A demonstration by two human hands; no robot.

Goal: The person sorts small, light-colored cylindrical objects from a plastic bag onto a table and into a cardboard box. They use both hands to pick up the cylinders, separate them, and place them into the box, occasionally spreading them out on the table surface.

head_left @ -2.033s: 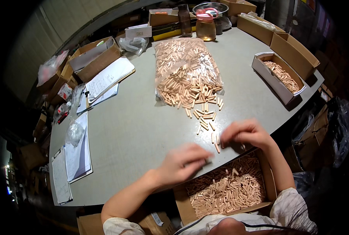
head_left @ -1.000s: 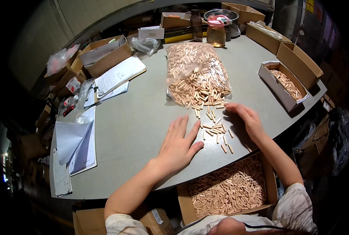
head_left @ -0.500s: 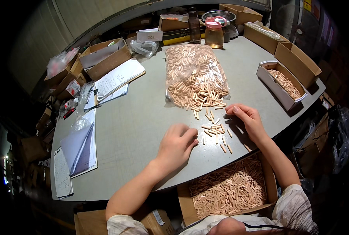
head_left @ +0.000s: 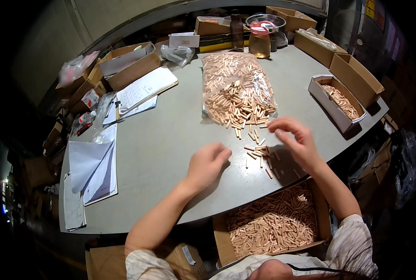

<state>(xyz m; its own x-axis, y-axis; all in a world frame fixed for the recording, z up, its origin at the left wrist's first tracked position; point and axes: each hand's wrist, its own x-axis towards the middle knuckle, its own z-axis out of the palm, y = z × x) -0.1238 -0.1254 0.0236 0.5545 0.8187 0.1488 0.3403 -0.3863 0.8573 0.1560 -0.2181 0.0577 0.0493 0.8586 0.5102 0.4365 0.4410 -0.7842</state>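
Note:
Small wooden dowels [head_left: 261, 151] lie loose on the grey table, between my two hands. My left hand [head_left: 207, 164] rests at their left with its fingers curled and thumb pressed in; whatever it may hold is hidden. At the right, my right hand [head_left: 297, 142] hovers by the dowels, thumb and fingers apart, slightly blurred, with nothing seen in it. Beyond them lies a clear plastic bag [head_left: 236, 70] full of dowels, its near end open and spilling. Below the table's near edge, a cardboard box [head_left: 220, 238] holds a heap of dowels.
A narrow white-sided box [head_left: 327, 103] of dowels stands at the right, beside a brown carton [head_left: 357, 77]. Papers and a clipboard [head_left: 147, 88] lie at the left. At the back are a pink-lidded jug [head_left: 260, 45], a dark bottle [head_left: 236, 35] and a metal bowl [head_left: 275, 22].
My left hand has drawn slightly left, away from the loose dowels. My right hand has lifted a little and its fingers have spread. The whole view has shifted slightly.

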